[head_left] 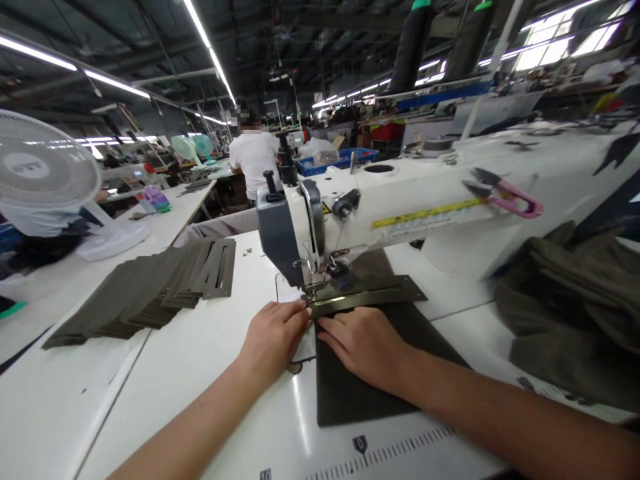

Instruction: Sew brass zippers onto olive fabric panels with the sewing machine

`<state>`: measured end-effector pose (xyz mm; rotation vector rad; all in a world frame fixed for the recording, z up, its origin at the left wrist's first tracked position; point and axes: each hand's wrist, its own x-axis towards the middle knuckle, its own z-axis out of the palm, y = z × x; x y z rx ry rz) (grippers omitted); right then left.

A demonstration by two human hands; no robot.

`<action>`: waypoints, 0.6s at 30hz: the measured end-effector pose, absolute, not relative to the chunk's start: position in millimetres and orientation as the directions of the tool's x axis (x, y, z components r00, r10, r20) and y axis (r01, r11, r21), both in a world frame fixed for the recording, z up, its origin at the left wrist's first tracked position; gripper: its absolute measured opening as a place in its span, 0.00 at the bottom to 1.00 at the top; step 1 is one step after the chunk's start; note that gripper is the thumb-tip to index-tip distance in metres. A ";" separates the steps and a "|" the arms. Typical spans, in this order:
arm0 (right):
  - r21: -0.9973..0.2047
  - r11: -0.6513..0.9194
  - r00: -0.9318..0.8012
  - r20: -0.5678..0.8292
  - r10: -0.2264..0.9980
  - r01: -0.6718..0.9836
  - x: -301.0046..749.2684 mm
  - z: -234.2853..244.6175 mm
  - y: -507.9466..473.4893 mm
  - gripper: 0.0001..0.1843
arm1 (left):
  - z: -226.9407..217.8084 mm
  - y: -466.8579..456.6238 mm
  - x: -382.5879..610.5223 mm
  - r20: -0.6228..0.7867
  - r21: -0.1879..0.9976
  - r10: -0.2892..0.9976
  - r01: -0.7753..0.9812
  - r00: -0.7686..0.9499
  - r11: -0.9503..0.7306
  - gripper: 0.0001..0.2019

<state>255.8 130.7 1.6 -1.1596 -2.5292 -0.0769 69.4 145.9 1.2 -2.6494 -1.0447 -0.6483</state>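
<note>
Gap between left hand (273, 341) and stacked olive fabric pieces (150, 290); sewing machine head (277, 230) in the way ahead.

White sewing table (150, 393) — stacked olive fabric pieces (145, 290), sewing machine (380, 207), dark fabric panel (350, 407).

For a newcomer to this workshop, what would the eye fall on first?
The industrial sewing machine fills the centre, its needle over a slotted olive piece. Below, the left hand touches its edge; the right hand lies on dark olive fabric. At left, similar pieces overlap on the white table.
</note>
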 end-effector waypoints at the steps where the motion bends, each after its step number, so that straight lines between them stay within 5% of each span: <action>1: -0.082 0.674 -0.600 0.387 0.700 0.734 256.5 2.5 130.6 0.11 | 1.0 145.5 69.7 0.484 -0.048 0.586 0.689 0.650 -0.724 0.09; 5: -0.056 0.645 -0.518 0.545 0.659 0.762 257.8 2.0 135.1 0.11 | 3.0 144.0 72.1 0.444 -0.069 0.599 0.692 0.666 -0.718 0.09; 10: -0.156 0.634 -0.523 0.436 0.732 0.757 256.1 -9.5 143.2 0.20 | 6.8 142.2 77.8 0.385 -0.125 0.622 0.706 0.682 -0.697 0.09; 18: -0.123 0.639 -0.573 0.338 0.746 0.759 257.0 -5.9 143.8 0.23 | 7.0 144.5 80.0 0.369 -0.126 0.621 0.699 0.692 -0.704 0.09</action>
